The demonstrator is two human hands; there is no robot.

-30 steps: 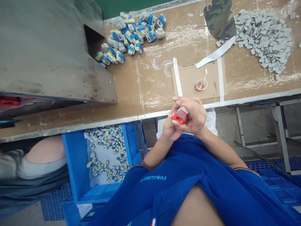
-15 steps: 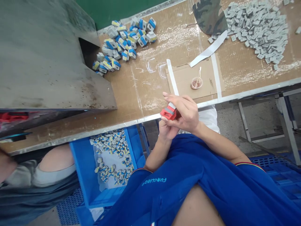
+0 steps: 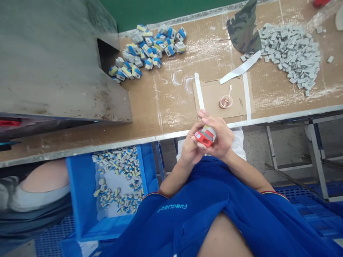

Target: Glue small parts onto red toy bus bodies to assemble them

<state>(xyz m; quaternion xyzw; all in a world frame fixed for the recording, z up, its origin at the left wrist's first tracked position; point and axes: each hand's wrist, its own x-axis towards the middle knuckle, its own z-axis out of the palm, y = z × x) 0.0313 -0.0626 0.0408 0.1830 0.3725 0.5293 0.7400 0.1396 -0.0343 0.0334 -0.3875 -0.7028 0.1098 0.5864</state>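
The left hand (image 3: 189,147) and right hand (image 3: 222,138) are grasping the red part (image 3: 205,139) between them, just above the shirt (image 3: 184,210), by the near edge of the table (image 3: 171,135). Fingers of both are curling around it, and a pale block (image 3: 211,129) is showing at its far end, partly hidden. How hard they are pressing I cannot tell. Uneven pressure could be skewing the block, and a slipping thumb could send either piece down past the edge. To the left, the bin (image 3: 75,200) is standing too far aside to catch it. Beyond the hands, the open cup (image 3: 225,102) is holding sticks and reddish stuff; a forward knock could tip it over the card (image 3: 210,91). Farther off, loose blocks (image 3: 150,46) and grey tiles (image 3: 297,53) are lying well clear.
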